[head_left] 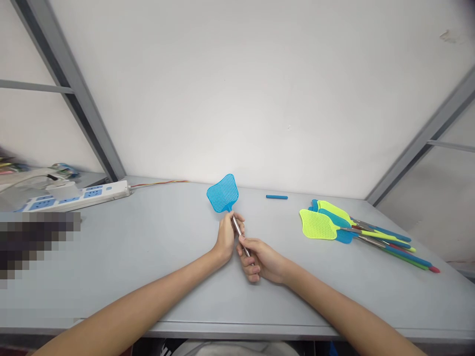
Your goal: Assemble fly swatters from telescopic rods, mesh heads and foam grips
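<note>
A fly swatter with a blue mesh head and a metal rod is held over the middle of the table, head pointing away from me. My left hand grips the rod just below the head. Lower down, my right hand is closed around the same rod, thumb lying along it. No coloured sleeve shows on this rod, though its lower end is partly hidden by my right fingers. A short blue tube lies on the table beyond my hands, a little to the right.
To the right lies a pile of fly swatters with yellow-green and blue heads, handles pointing right. A white power strip with a plugged-in adapter sits at the left, its wires running along the white wall. The grey table has a front edge near me.
</note>
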Available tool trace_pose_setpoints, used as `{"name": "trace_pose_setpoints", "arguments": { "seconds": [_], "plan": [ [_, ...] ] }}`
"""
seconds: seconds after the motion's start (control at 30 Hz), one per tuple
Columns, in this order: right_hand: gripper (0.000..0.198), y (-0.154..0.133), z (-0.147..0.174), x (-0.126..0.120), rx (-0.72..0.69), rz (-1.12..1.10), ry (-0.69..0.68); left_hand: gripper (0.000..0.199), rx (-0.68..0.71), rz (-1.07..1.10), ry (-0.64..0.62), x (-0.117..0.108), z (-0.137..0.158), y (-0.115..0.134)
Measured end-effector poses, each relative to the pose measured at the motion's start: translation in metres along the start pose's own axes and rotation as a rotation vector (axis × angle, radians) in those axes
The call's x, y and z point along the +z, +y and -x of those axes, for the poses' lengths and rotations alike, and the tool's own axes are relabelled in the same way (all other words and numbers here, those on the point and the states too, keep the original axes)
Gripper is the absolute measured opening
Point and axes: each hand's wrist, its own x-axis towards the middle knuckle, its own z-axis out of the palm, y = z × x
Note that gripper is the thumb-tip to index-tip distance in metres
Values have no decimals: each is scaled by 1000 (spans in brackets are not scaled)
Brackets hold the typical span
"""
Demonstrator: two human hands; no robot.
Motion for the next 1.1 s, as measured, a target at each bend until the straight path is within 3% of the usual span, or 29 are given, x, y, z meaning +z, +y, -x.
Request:
{"name": "trace_pose_setpoints", "arguments": {
  "seconds": [0.3,0.5,0.7,1.1],
  "plan": [
    [30,1,-1,-1,-9,-1,-26,33,6,45,-27,0,3,2],
    [30,-1,0,-3,-9,3,-67,43,-26,187,-15,1,1,14],
    [30,-1,0,-4,-11,-10,-87,39,153,23,45,-2,-6,17],
    [30,1,1,-2,-13,14,-82,37,124,-72,25,-4,-5,23]
  ]
}}
